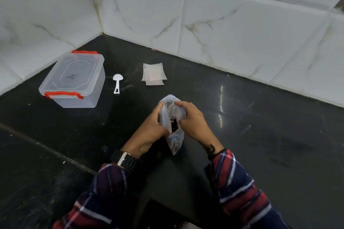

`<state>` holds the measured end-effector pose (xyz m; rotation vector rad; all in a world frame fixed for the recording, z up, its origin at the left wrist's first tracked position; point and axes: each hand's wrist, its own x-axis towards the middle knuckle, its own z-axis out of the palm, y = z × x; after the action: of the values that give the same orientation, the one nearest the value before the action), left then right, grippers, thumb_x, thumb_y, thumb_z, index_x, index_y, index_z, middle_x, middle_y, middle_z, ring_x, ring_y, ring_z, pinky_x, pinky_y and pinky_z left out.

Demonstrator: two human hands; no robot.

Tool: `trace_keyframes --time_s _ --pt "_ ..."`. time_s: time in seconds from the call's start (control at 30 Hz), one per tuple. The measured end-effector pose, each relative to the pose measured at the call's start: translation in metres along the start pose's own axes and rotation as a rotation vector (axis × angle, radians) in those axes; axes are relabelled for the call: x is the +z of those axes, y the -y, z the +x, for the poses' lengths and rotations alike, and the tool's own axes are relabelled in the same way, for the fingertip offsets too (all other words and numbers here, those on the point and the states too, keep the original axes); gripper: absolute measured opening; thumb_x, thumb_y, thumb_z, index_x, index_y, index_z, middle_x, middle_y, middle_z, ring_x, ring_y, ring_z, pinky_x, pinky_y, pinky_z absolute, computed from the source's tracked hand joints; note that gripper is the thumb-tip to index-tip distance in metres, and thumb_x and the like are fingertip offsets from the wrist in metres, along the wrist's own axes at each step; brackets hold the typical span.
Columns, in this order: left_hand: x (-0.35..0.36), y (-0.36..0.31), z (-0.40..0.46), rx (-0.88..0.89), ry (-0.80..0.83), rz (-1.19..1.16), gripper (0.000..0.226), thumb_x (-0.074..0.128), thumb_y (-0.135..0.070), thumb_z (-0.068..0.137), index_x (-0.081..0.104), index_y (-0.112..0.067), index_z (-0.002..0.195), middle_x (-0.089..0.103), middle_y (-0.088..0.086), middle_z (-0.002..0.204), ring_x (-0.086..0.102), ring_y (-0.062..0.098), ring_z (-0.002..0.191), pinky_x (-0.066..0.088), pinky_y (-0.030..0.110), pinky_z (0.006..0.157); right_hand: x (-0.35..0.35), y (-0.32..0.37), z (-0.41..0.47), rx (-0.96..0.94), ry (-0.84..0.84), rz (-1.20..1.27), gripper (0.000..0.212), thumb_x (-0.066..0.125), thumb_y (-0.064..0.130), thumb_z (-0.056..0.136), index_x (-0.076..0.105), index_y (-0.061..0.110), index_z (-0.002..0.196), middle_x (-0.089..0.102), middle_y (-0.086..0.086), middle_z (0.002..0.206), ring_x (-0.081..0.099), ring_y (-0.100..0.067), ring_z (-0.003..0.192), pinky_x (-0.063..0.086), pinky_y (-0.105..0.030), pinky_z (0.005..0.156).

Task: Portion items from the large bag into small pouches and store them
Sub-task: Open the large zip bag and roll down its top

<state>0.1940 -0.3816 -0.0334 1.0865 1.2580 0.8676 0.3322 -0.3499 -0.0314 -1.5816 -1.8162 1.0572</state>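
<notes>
A large translucent plastic bag (pixel 174 141) with small dark items inside stands on the black counter in front of me. My left hand (pixel 151 130) grips its left side and my right hand (pixel 193 122) grips its right side, both near the bag's mouth. A small stack of clear zip pouches (pixel 153 74) lies flat further back, past the bag. To their left lies a white plastic scoop (pixel 117 83), bowl away from me. A clear storage box (pixel 73 79) with red clip handles sits at the back left, its lid on.
White marble-pattern wall tiles (pixel 232 24) close off the counter at the back and left, meeting in a corner. The black counter (pixel 270 135) stretches to the right of the bag. A seam (pixel 46 148) runs across it at the left.
</notes>
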Motion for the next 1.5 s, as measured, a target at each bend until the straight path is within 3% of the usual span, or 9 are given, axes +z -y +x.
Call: trace_keyframes --time_s 0.4,0.67,0.83,0.93,1.0,1.13,1.27,1.4,1.5 --pt "0.002 0.016 0.023 -0.005 -0.374 -0.021 0.028 0.054 -0.034 0.095 0.050 -0.016 0.116 0.065 0.004 0.102 0.064 0.015 0.094 0.053 0.031 0.081 0.009 -0.004 0.011 0.080 -0.104 0.241 0.013 0.053 0.027 0.096 0.056 0.023 0.108 0.060 0.007 0.083 0.056 -0.001 0.072 0.041 -0.010 0.056" --pt "-0.001 0.028 0.037 0.013 -0.445 0.115 0.028 0.050 -0.024 0.096 0.065 -0.002 0.089 0.067 0.015 0.087 0.064 0.023 0.082 0.051 0.037 0.075 0.018 -0.010 0.023 0.069 -0.258 0.134 0.026 0.047 0.022 0.098 0.055 0.015 0.074 0.055 0.006 0.074 0.048 -0.003 0.062 0.038 -0.005 0.049" --pt "-0.007 0.026 0.043 -0.173 -0.289 -0.363 0.027 0.048 -0.019 0.095 0.064 -0.006 0.076 0.060 0.008 0.070 0.057 0.018 0.069 0.047 0.030 0.068 0.018 -0.008 0.027 0.269 -0.105 0.574 0.033 0.043 0.016 0.098 0.051 0.014 0.066 0.054 -0.002 0.066 0.053 -0.016 0.063 0.045 -0.027 0.057" --pt "-0.017 0.027 0.048 -0.328 -0.153 -0.684 0.035 0.047 -0.022 0.096 0.064 0.004 0.113 0.064 0.018 0.107 0.061 0.025 0.101 0.045 0.037 0.100 0.011 -0.008 0.029 0.547 0.093 1.092 0.028 0.040 0.013 0.099 0.058 0.001 0.081 0.062 -0.007 0.060 0.062 -0.016 0.052 0.055 -0.023 0.055" --pt "-0.019 0.025 0.049 -0.359 -0.095 -0.761 0.040 0.044 -0.019 0.096 0.057 0.004 0.125 0.060 0.019 0.126 0.054 0.030 0.121 0.037 0.043 0.109 0.014 -0.016 0.037 0.672 0.136 1.165 0.021 0.044 0.015 0.095 0.060 0.002 0.090 0.060 -0.009 0.074 0.059 -0.018 0.067 0.051 -0.032 0.093" --pt "-0.017 0.024 0.047 -0.339 -0.091 -0.749 0.037 0.046 -0.017 0.094 0.061 0.002 0.122 0.061 0.020 0.125 0.055 0.031 0.119 0.039 0.045 0.107 0.017 -0.016 0.037 0.661 0.154 1.072 0.021 0.046 0.015 0.091 0.062 0.003 0.099 0.060 -0.014 0.096 0.057 -0.024 0.093 0.045 -0.038 0.098" --pt "-0.020 0.029 0.046 -0.264 -0.125 -0.568 0.039 0.048 -0.032 0.097 0.067 0.000 0.106 0.067 0.020 0.111 0.064 0.025 0.100 0.046 0.040 0.098 0.013 -0.023 0.036 0.417 0.093 0.751 0.039 0.048 0.035 0.097 0.063 0.006 0.075 0.061 -0.003 0.065 0.058 -0.014 0.061 0.050 -0.031 0.066" --pt "-0.019 0.026 0.045 -0.157 -0.189 -0.262 0.030 0.054 -0.030 0.095 0.069 -0.005 0.104 0.070 0.017 0.106 0.067 0.024 0.096 0.050 0.040 0.093 0.015 -0.026 0.039 0.295 0.037 0.330 0.047 0.053 0.043 0.092 0.067 -0.002 0.090 0.063 -0.010 0.079 0.059 -0.022 0.072 0.054 -0.042 0.076" --pt "-0.021 0.025 0.050 -0.264 -0.168 -0.412 0.029 0.052 -0.026 0.096 0.067 -0.003 0.105 0.068 0.016 0.106 0.064 0.024 0.098 0.049 0.041 0.096 0.013 -0.026 0.044 0.313 0.021 0.309 0.032 0.052 0.035 0.095 0.061 0.010 0.078 0.062 -0.007 0.075 0.059 -0.018 0.069 0.051 -0.035 0.070"
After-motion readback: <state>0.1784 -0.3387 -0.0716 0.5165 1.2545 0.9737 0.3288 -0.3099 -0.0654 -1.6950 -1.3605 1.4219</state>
